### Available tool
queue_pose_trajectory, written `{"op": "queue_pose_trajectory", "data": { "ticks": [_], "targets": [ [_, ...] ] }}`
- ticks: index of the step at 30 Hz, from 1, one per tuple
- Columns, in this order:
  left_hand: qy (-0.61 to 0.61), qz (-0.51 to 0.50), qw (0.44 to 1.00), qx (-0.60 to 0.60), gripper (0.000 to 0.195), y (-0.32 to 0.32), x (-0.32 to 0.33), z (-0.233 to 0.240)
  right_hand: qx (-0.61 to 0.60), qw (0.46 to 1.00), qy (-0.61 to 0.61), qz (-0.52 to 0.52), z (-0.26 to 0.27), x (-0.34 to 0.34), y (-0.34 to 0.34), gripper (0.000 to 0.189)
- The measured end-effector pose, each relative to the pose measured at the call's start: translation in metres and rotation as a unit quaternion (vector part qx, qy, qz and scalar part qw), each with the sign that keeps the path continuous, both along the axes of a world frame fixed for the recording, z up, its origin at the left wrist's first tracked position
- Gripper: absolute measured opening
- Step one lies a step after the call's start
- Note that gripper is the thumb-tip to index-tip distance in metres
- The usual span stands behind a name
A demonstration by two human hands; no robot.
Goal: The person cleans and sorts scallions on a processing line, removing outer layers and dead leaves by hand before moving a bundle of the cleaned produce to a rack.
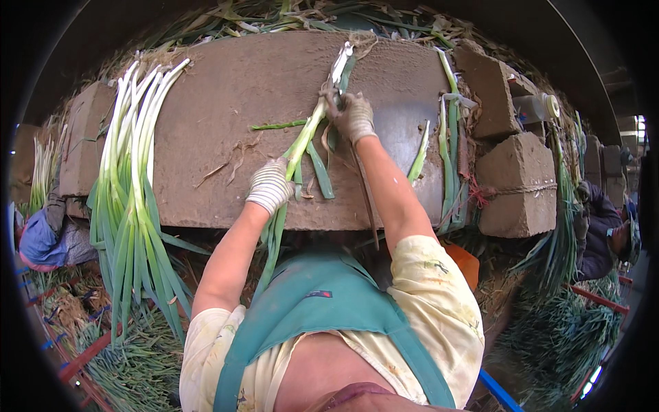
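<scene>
My left hand (270,185), in a striped knit glove, grips a Welsh onion (305,138) around its green part. The leaves hang over the table's front edge towards my apron. Farther up the same stalk, my right hand (352,116) in a soiled glove is closed around it, near the white, rooted end. Loose outer leaves (320,172) dangle below the right hand. A thin dark rod (366,198) slants down beside my right forearm; its upper end is hidden. To the left lies a bunch of onions (135,165), white ends away from me.
The worktable (206,123) carries peeled scraps (237,159) and a leaf piece (420,149). Concrete blocks (517,185) and a plastic bottle (533,108) stand at the right. Leaf waste (288,20) lies behind. Co-workers sit left (49,239) and right (600,232).
</scene>
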State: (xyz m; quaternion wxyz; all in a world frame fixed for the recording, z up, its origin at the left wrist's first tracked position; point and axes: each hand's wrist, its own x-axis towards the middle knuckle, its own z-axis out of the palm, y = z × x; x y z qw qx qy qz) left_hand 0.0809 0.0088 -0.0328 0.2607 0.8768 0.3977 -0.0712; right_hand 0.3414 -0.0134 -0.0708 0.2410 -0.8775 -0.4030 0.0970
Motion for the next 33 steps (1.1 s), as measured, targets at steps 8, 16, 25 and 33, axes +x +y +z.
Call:
{"op": "queue_pose_trajectory", "data": {
  "ticks": [8, 16, 25, 33],
  "targets": [
    [-0.101, 0.062, 0.984, -0.134, 0.051, 0.007, -0.016, -0.004, 0.067, 0.996, -0.003, 0.066, -0.002, -0.049, -0.080, 0.046],
    [-0.160, 0.034, 0.986, -0.034, 0.045, -0.007, -0.057, 0.052, 0.281, 0.916, 0.254, 0.133, 0.076, -0.118, -0.168, 0.033],
    [-0.129, 0.052, 0.969, -0.204, 0.039, -0.054, -0.152, 0.129, 0.410, 0.902, 0.123, 0.053, 0.057, 0.036, -0.040, 0.083],
    [-0.193, 0.237, 0.876, -0.374, 0.046, -0.102, -0.231, 0.129, 0.241, 0.943, -0.131, 0.188, 0.044, 0.006, 0.043, 0.028]
  ]
}}
